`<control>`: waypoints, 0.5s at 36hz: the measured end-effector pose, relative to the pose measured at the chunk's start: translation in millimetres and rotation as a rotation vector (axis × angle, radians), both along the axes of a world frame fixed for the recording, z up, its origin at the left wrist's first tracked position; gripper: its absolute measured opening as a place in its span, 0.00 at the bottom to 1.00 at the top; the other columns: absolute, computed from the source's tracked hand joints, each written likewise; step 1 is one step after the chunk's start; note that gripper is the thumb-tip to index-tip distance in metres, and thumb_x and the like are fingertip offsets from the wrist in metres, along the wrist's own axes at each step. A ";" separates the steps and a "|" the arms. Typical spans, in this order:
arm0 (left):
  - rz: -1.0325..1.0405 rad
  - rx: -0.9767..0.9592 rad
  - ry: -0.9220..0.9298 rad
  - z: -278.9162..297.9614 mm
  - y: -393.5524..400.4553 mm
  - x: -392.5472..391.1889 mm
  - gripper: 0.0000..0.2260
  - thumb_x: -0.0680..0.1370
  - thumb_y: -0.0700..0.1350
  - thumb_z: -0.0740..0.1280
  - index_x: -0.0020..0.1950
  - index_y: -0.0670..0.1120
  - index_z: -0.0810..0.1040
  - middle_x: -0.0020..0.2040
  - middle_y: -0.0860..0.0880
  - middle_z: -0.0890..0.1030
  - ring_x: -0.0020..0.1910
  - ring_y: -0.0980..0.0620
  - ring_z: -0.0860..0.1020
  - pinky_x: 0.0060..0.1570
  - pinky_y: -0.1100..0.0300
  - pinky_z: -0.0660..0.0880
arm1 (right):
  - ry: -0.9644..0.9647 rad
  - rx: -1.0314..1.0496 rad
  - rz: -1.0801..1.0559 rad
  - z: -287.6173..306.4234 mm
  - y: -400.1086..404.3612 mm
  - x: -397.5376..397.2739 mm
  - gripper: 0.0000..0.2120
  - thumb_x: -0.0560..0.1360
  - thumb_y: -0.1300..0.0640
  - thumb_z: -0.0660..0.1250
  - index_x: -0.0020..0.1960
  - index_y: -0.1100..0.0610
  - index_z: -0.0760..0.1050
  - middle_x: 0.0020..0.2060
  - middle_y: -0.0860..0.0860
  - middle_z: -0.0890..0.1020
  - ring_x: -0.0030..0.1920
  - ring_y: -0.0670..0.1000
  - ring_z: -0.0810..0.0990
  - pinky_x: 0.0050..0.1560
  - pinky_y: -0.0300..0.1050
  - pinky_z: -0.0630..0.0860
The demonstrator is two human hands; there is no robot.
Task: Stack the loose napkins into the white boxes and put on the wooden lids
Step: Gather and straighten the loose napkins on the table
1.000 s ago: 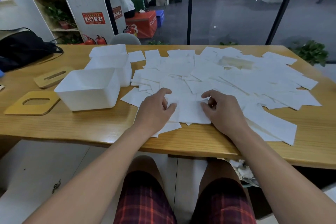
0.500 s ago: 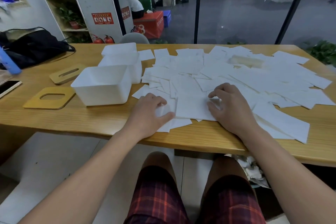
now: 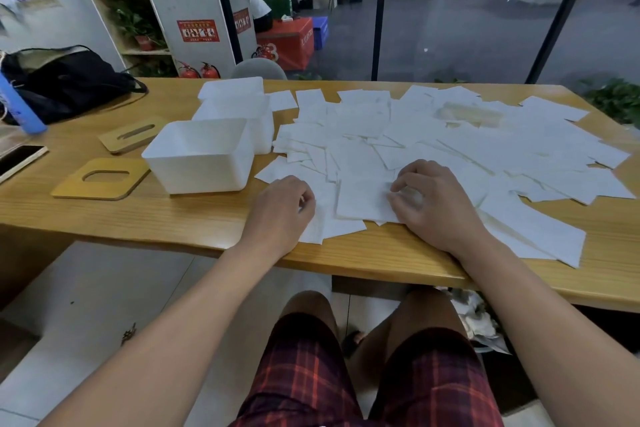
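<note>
White napkins [image 3: 363, 199] under curled hands [image 3: 433, 204]

loose white napkins [image 3: 433, 135] scattered flat, open boxes [image 3: 204, 156] (empty), wooden lids [image 3: 104, 178] off

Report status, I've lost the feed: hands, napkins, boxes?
Both hands, left and right, gathering napkins at table edge. Nearest white box empty. Wooden lids off. Nothing blocking.

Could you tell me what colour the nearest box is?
White nearest box, seen in the head view.
</note>
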State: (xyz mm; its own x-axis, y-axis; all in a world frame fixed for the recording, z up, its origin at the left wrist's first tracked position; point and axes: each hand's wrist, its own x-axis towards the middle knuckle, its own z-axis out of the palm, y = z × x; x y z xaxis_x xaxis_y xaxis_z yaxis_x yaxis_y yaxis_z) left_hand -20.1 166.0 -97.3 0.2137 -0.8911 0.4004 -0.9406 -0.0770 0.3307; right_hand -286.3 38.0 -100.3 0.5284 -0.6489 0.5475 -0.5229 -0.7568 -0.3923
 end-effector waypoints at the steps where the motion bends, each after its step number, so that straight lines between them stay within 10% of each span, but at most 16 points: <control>1: 0.000 0.009 -0.007 0.5 -0.9 -0.7 0.06 0.86 0.46 0.67 0.50 0.50 0.81 0.49 0.55 0.80 0.48 0.54 0.77 0.48 0.58 0.76 | 0.001 -0.001 -0.002 0.2 0.1 -0.1 0.06 0.79 0.51 0.74 0.50 0.53 0.85 0.52 0.45 0.81 0.53 0.50 0.78 0.61 0.47 0.71; 14: 0.016 -0.138 0.465 14.4 1.2 -6.7 0.05 0.85 0.46 0.69 0.51 0.51 0.84 0.50 0.58 0.83 0.51 0.60 0.80 0.47 0.73 0.72 | -0.034 -0.132 -0.011 9.1 15.7 6.7 0.14 0.81 0.42 0.71 0.53 0.52 0.85 0.53 0.45 0.83 0.57 0.49 0.79 0.65 0.54 0.69; 18: -0.014 -0.247 0.611 24.9 2.2 -32.0 0.05 0.84 0.47 0.71 0.50 0.52 0.86 0.48 0.58 0.85 0.50 0.60 0.82 0.47 0.71 0.75 | -0.140 0.125 -0.020 23.0 68.3 27.9 0.24 0.79 0.29 0.66 0.64 0.44 0.82 0.52 0.36 0.84 0.55 0.38 0.79 0.62 0.41 0.70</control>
